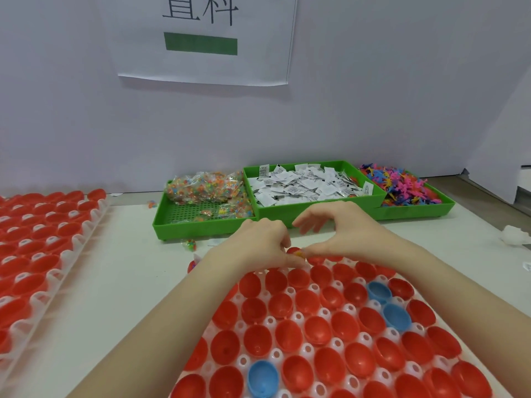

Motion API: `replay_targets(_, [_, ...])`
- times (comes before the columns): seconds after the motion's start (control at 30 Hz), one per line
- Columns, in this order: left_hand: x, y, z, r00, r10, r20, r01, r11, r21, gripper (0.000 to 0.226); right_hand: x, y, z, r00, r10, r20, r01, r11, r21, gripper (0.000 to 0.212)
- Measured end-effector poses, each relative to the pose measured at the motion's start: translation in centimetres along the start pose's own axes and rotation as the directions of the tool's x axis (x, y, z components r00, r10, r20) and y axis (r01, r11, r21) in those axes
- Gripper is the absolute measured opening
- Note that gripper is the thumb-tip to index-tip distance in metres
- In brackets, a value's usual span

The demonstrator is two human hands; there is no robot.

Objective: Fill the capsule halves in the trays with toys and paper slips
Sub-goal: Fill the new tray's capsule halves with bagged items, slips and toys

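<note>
Your left hand and right hand meet at the far edge of the white plastic tray of red and blue capsule halves, grips pinched narrow on a small orange-yellow toy over a red half. Beyond, on the counter: green bin of bagged beads, green bin of white paper slips, green bin of coloured figures. Left: second tray of red halves.

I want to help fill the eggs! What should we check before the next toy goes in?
1. Both hands at the far row: left hand and right hand meet over a red capsule half. Ok.
2. Toy seated in that half: cannot tell, fingers hide it.
3. Paper slips in stock: ok.
4. Pink toys in stock: ok.
5. Near tray halves filled: not ok, most look empty.
</note>
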State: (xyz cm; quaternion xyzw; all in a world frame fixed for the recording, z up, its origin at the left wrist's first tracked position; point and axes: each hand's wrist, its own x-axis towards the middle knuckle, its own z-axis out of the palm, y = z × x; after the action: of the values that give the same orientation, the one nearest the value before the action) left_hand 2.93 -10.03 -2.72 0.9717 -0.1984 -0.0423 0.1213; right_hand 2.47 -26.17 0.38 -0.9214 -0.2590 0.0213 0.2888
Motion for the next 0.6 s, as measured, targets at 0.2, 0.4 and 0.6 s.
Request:
replay_targets(0.2, [-1.9, -3.0, -2.9, 0.995, -0.090, -0.040, 0.081, 0.980, -0.183, 0.082, 1.4, 5.1, -5.4, 0.808, 0.195, -0.556, -0.032, 0.957, 0.289, 0.017])
replay_targets(0.4, [-2.1, -9.7, -3.3, 0.757, -0.458, -0.467, 0.167, 0.826, -0.538, 0.029, 3.0, 14.8, -7.1, 0.677, 0.517, -0.524, -0.557, 0.825, 0.094, 0.030])
replay_targets(0.6, [-0.7, -13.3, -1.2, 0.776, -0.557, -0.296, 0.579, 0.815, -0.015, 0.054, 3.9, 17.8, -6.1, 0.716, 0.629, -0.301, -0.698, 0.652, -0.297, 0.057])
